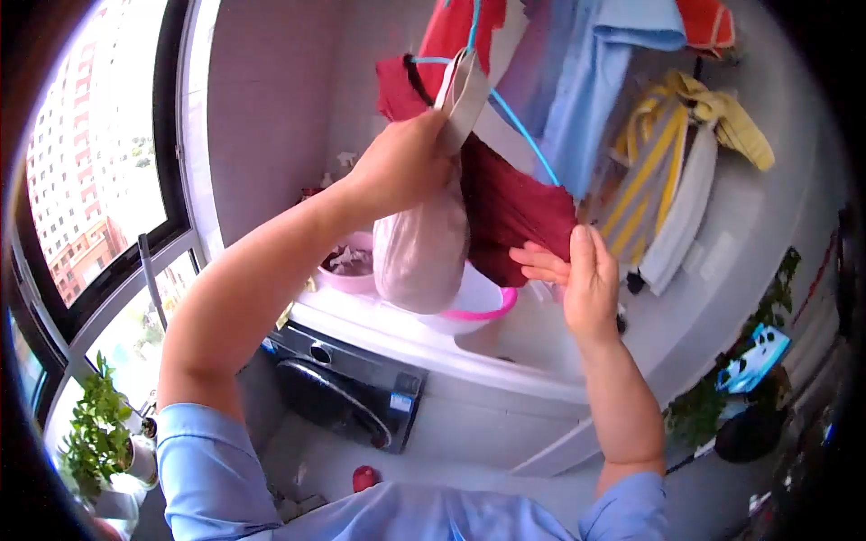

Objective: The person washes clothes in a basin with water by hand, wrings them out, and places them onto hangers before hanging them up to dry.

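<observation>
My left hand [406, 167] is closed on a pale pink cloth piece [419, 257], whose rounded lower part hangs below my fingers. A white band [466, 95] rises above that hand, close to the hook of a thin blue hanger [528, 140]. On the hanger hangs a dark red garment [514, 207]; whether the pale cloth is joined to it I cannot tell. My right hand [586, 284] pinches the garment's edge near the hanger's lower right end, between thumb and index finger, with the other fingers stretched out.
Behind the cloth, a white basin with a pink rim [487, 311] and a pink basin [352, 270] stand on a white counter [532, 377]. A dark washing machine [343, 388] sits below. Light blue clothes [586, 99] and a yellow-striped garment [649, 171] hang at right. Potted plants [95, 433] line the window.
</observation>
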The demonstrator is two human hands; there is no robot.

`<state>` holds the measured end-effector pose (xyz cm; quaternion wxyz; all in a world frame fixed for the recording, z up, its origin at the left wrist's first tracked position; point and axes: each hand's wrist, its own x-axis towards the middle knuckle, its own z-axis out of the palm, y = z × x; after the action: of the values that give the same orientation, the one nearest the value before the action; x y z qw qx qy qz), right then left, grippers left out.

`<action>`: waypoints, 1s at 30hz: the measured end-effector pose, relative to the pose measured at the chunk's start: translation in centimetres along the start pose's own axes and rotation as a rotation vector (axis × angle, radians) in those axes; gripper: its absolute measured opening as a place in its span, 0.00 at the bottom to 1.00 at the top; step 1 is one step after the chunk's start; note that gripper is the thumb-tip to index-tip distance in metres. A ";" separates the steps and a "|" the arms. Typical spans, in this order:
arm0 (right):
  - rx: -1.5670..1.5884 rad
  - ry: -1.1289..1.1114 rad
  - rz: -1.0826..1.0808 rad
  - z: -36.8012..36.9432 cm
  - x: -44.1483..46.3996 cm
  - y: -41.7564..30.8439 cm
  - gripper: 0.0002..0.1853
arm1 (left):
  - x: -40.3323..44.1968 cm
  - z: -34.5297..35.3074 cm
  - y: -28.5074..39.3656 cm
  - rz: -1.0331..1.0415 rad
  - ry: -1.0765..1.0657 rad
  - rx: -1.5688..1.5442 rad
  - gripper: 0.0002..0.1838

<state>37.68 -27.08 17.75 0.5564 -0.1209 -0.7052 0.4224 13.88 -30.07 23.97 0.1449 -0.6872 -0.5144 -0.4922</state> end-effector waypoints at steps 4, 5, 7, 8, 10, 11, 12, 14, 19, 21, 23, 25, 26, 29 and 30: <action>-0.244 0.039 -0.011 -4.7 -5.3 -1.2 0.17 | -1.5 -0.7 4.0 -0.441 -0.355 -0.729 0.08; -0.261 0.054 -0.007 -5.5 -6.4 -1.5 0.16 | -1.8 -0.8 5.3 -0.537 -0.350 -0.871 0.09; -0.358 0.072 -0.009 -6.7 -8.2 -2.3 0.14 | -1.7 -0.3 4.8 -0.509 -0.433 -0.878 0.09; -0.408 0.088 -0.005 -7.2 -9.2 -2.7 0.14 | -1.8 0.4 5.0 -0.466 -0.462 -0.833 0.08; -0.524 0.115 -0.044 -7.7 -11.0 -3.6 0.12 | -2.8 2.7 6.1 -0.381 -0.531 -0.771 0.12; -0.599 0.123 -0.058 -7.6 -11.9 -4.2 0.12 | -3.1 3.9 6.6 -0.429 -0.528 -0.593 0.19; -0.676 0.131 -0.068 -7.3 -12.8 -4.8 0.11 | -4.1 4.4 8.3 -0.424 -0.550 -0.624 0.21; -0.759 0.181 -0.076 -6.5 -15.0 -5.6 0.09 | -5.4 8.7 7.1 -0.137 -0.459 -0.538 0.15; -1.219 0.258 -0.083 -6.9 -20.6 -6.0 0.08 | -7.3 10.5 7.3 -0.193 -0.662 -0.707 0.10; -1.362 0.271 -0.080 -6.7 -22.2 -5.9 0.08 | -7.6 10.2 6.6 -0.179 -0.746 -0.815 0.11; -1.408 0.207 -0.052 -6.2 -23.5 -6.0 0.07 | -7.1 9.4 6.4 -0.235 -0.834 -0.839 0.12; -1.392 0.189 -0.009 -5.7 -25.1 -6.2 0.05 | -6.1 9.1 6.1 -0.336 -0.795 -1.010 0.13; -1.342 0.183 0.099 -5.5 -26.1 -6.7 0.05 | -5.5 10.0 5.1 -0.371 -0.750 -1.148 0.13; -1.173 0.212 0.334 -4.1 -28.2 -9.7 0.08 | -5.2 11.6 3.2 -0.630 -0.818 -1.452 0.14; -1.049 0.322 0.405 -3.9 -29.4 -10.1 0.09 | -5.5 12.8 2.4 -0.666 -0.843 -1.524 0.15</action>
<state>54.54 -50.31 5.19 0.4305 -0.5752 -0.6896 0.0910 22.73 -25.15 14.10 -0.6927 -0.5357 -0.2333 -0.4228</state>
